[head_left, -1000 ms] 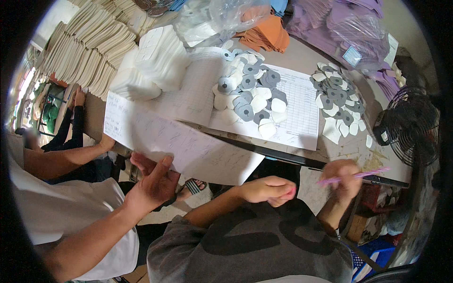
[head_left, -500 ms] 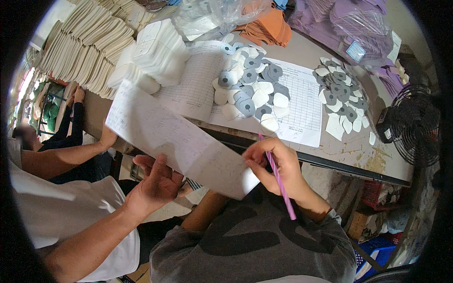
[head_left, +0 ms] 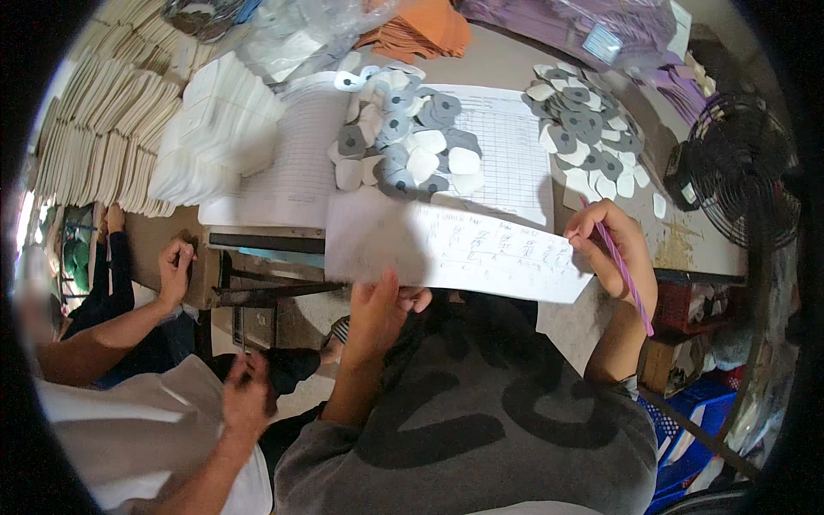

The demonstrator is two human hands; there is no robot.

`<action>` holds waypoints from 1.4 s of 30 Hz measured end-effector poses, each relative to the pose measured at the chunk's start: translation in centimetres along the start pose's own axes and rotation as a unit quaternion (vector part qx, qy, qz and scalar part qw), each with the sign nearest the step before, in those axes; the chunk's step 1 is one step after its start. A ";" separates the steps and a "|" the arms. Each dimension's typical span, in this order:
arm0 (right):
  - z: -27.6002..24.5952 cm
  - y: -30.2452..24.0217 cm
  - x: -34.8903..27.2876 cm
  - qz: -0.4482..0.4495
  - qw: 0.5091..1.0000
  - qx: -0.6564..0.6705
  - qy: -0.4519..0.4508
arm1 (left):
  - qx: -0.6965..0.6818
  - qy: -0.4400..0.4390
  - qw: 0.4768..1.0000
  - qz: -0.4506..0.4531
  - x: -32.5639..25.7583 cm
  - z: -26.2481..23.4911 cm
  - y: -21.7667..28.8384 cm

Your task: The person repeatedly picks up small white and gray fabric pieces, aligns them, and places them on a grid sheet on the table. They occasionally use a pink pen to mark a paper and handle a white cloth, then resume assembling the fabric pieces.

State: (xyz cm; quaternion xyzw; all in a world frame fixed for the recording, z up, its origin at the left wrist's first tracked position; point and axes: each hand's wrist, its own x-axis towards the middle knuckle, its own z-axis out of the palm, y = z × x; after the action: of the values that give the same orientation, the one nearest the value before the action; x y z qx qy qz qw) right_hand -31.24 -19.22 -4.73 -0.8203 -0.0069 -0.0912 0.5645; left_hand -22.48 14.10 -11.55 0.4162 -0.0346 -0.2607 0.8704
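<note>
A white handwritten sheet [head_left: 455, 249] is held up in front of me over the table's near edge. My left hand [head_left: 378, 313] grips its lower edge from below. At the sheet's right end, my right hand [head_left: 614, 249] pinches the paper while holding a pink pen [head_left: 631, 283] that points down. Beyond the sheet, a pile of grey and white cut pieces [head_left: 412, 146] lies on a ruled form [head_left: 515, 146] on the table [head_left: 506, 60]. A second pile of such pieces [head_left: 584, 129] lies to the right.
A person in white is at my left, with one hand [head_left: 245, 395] low and the other hand [head_left: 176, 266] at the table edge. Cream stacks [head_left: 94, 146] and white stacks [head_left: 223, 129] fill the left. A black fan [head_left: 738, 172] stands right, above a blue crate [head_left: 687, 429].
The sheet passed from the other person's hand into mine and swung right. My left hand took its lower edge, my right hand with the pen came to its right end, and their hand dropped away.
</note>
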 end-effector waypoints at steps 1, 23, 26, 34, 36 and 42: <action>-0.2 -0.2 -0.1 0.022 1.000 -0.022 0.003 | 0.075 0.059 0.995 0.014 0.3 0.8 0.1; 16.0 -0.7 3.4 -0.153 0.971 0.139 0.124 | 0.246 0.087 0.963 0.074 0.9 3.5 -1.7; 16.3 -0.5 3.8 -0.179 0.969 0.101 0.136 | 0.259 0.087 0.959 0.074 0.8 3.2 -1.7; 16.2 -0.6 3.8 -0.168 0.968 0.116 0.148 | 0.253 0.053 0.965 0.054 0.9 2.1 -2.3; 16.2 -0.7 3.9 -0.166 0.961 0.152 0.158 | 0.282 0.092 0.952 0.074 1.3 2.1 -2.8; 16.5 -1.8 3.9 -0.037 0.957 0.222 0.183 | 0.260 0.059 0.960 0.084 1.4 2.4 -2.9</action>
State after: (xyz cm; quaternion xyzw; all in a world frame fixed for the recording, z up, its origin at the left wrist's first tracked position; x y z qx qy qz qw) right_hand -25.25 -3.65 -8.19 -0.6429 0.0459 -0.2565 0.7203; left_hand -23.20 10.20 -12.38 0.6384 -0.0847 -0.1431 0.7516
